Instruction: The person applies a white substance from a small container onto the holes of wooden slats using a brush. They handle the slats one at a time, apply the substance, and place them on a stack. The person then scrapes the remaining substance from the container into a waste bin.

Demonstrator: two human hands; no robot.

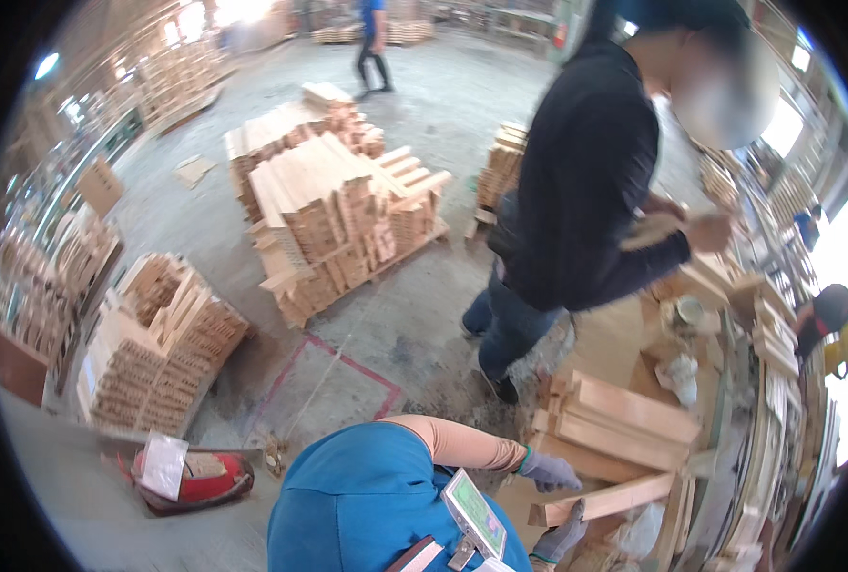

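Right hand (548, 471) open, resting over end of wood strip (607, 500); left hand (559, 540) just below, grip state cannot tell; strip long axis runs rightward from hands, slightly upward; plank stack (624, 419) just above; right hand nearer.

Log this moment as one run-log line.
left hand: gloved, over stacked wooden boards | right hand: gloved, by loose board | co-worker: stands beside

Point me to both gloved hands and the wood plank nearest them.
left hand (548, 471), head view, back of the grey glove.
right hand (559, 541), head view, knuckles of the grey glove.
wood plank (614, 499), head view, middle of its top face.
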